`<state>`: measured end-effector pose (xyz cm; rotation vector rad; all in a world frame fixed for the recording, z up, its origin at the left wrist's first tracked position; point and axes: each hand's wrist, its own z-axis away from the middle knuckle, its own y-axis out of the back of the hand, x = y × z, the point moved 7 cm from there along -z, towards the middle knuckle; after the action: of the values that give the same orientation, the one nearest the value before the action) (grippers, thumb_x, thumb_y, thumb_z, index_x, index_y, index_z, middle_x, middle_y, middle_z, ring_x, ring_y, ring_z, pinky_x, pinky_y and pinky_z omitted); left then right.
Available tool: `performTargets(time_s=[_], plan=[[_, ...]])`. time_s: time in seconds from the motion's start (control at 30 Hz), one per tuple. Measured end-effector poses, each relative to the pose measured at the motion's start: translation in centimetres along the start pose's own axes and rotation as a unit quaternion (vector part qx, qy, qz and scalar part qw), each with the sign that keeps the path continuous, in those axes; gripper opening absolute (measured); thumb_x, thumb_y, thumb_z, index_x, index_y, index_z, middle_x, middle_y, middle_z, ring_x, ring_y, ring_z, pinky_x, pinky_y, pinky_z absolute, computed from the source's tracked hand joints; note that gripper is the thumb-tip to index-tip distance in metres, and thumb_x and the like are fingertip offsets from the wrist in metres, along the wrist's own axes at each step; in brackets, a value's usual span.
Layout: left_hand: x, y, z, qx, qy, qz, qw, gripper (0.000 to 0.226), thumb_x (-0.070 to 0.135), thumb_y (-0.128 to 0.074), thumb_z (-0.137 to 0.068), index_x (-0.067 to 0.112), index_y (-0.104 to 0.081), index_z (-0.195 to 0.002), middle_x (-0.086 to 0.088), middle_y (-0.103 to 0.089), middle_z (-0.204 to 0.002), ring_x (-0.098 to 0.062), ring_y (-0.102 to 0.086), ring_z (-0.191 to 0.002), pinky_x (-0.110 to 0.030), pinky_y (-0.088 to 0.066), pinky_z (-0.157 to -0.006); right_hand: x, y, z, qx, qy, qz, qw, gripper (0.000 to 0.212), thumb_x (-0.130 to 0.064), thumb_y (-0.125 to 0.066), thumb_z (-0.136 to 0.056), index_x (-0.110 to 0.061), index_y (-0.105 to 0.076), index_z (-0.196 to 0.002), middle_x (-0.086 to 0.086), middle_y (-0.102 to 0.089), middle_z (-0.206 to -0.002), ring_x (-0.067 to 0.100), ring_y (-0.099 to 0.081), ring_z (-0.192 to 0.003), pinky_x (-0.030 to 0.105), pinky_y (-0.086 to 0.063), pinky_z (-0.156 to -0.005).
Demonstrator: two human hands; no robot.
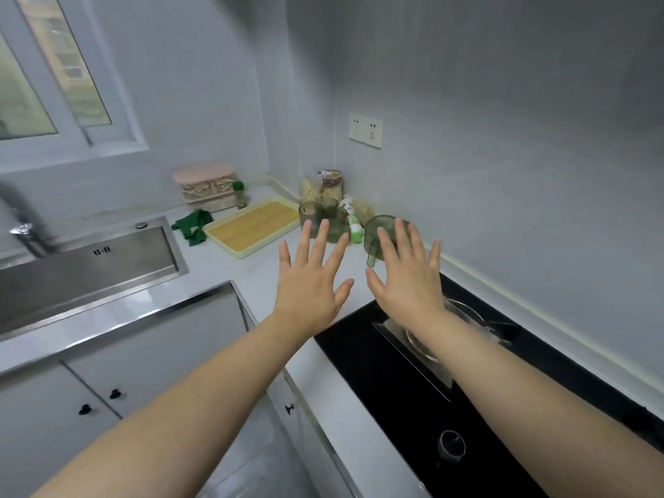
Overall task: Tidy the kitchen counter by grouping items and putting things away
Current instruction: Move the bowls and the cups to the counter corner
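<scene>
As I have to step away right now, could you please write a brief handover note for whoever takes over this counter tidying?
Left hand and right hand: both open, fingers spread, holding nothing, held out over the counter toward the corner.
Things: green cloth lies crumpled between sink and tray; green cups, white bottle, green scoop and jars cluster in the corner; pink-lidded box and small green-capped bottle stand behind the tray.
Done: nothing visibly put away.
Left: probably group the loose items, perhaps on the tray, and stow the cloth.
</scene>
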<state>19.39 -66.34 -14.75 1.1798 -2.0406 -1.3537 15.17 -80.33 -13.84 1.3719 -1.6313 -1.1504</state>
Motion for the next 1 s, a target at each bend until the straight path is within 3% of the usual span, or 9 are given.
performTargets(time_s=[0.23, 0.33, 0.5, 0.6, 0.67, 0.77, 0.87, 1.0], plan=[[-6.7, -4.4, -4.5, -0.022, 0.063, 0.010, 0.998, 0.068, 0.057, -0.016, -0.091, 0.025, -0.014, -0.151, -0.010, -0.006, -0.160, -0.032, 0.002, -0.147, -0.061, -0.008, -0.111, -4.1, -4.5, -8.2, -0.021, 0.034, -0.029, 0.999, 0.069, -0.053, -0.029, -0.095, -0.021, -0.009, -0.152, 0.007, 0.006, -0.160, 0.025, 0.007, -0.147, 0.056, 0.004, -0.114], [-9.2, -6.2, -6.1, -0.019, 0.065, 0.013, 0.998, 0.067, 0.055, -0.025, -0.091, 0.022, -0.023, -0.149, -0.012, -0.018, -0.157, -0.035, -0.011, -0.145, -0.063, -0.017, -0.108, -5.4, -6.4, -10.9, -0.027, 0.023, -0.033, 0.999, 0.068, -0.052, -0.030, -0.095, -0.021, -0.010, -0.152, 0.006, 0.005, -0.160, 0.025, 0.006, -0.147, 0.057, 0.003, -0.113], [-13.9, -9.5, -9.5, -0.044, 0.024, 0.015, 0.999, 0.068, 0.055, -0.020, -0.091, 0.022, -0.022, -0.150, -0.013, -0.017, -0.157, -0.036, -0.010, -0.145, -0.063, -0.017, -0.108, -8.1, -9.5, -15.7, -0.031, -0.001, -0.029, 0.999, 0.065, -0.048, -0.031, -0.096, -0.018, -0.015, -0.151, 0.007, 0.001, -0.160, 0.023, 0.004, -0.147, 0.054, 0.003, -0.115], [-17.5, -11.0, -11.8, -0.054, 0.002, 0.028, 0.998, 0.066, 0.054, -0.024, -0.091, 0.021, -0.024, -0.148, -0.014, -0.025, -0.155, -0.038, -0.020, -0.143, -0.065, -0.024, -0.104, -10.5, -11.1, -19.2, -0.037, -0.018, -0.027, 0.999, 0.063, -0.046, -0.032, -0.096, -0.016, -0.019, -0.150, 0.008, -0.004, -0.160, 0.023, 0.000, -0.147, 0.052, 0.001, -0.115], [-19.8, -11.8, -13.5, -0.060, -0.002, 0.043, 0.997, 0.067, 0.054, -0.021, -0.090, 0.022, -0.019, -0.149, -0.013, -0.021, -0.156, -0.037, -0.017, -0.144, -0.064, -0.022, -0.106, -12.2, -11.9, -21.4, -0.035, -0.025, -0.027, 0.999, 0.064, -0.047, -0.026, -0.094, -0.015, -0.023, -0.149, 0.009, -0.009, -0.159, 0.024, -0.005, -0.147, 0.052, -0.002, -0.115], [-23.2, -12.8, -15.8, -0.059, -0.015, 0.045, 0.997, 0.069, 0.056, -0.010, -0.091, 0.024, -0.001, -0.152, -0.010, 0.000, -0.160, -0.033, 0.002, -0.147, -0.060, -0.010, -0.112, -14.5, -12.8, -24.1, -0.021, -0.039, -0.036, 0.998, 0.078, -0.052, -0.009, -0.082, -0.013, -0.030, -0.147, 0.011, -0.016, -0.158, 0.025, -0.011, -0.146, 0.051, -0.005, -0.114], [-25.1, -14.6, -17.9, -0.075, -0.032, 0.042, 0.996, 0.069, 0.055, -0.014, -0.093, 0.025, 0.017, -0.148, -0.008, 0.017, -0.158, -0.030, 0.016, -0.145, -0.057, -0.002, -0.116, -15.1, -14.1, -25.9, -0.016, -0.056, -0.018, 0.998, 0.072, -0.050, -0.015, -0.086, -0.012, -0.033, -0.145, 0.011, -0.020, -0.157, 0.026, -0.015, -0.146, 0.051, -0.006, -0.115], [-25.7, -17.9, -19.8, -0.102, -0.058, 0.061, 0.991, 0.069, 0.054, -0.020, -0.096, 0.026, 0.013, -0.150, -0.007, 0.016, -0.159, -0.029, 0.015, -0.145, -0.055, -0.002, -0.115, -14.2, -16.7, -27.7, -0.047, -0.076, 0.005, 0.996, 0.067, -0.047, -0.023, -0.088, -0.011, -0.034, -0.144, 0.012, -0.022, -0.156, 0.027, -0.016, -0.145, 0.050, -0.007, -0.115]])
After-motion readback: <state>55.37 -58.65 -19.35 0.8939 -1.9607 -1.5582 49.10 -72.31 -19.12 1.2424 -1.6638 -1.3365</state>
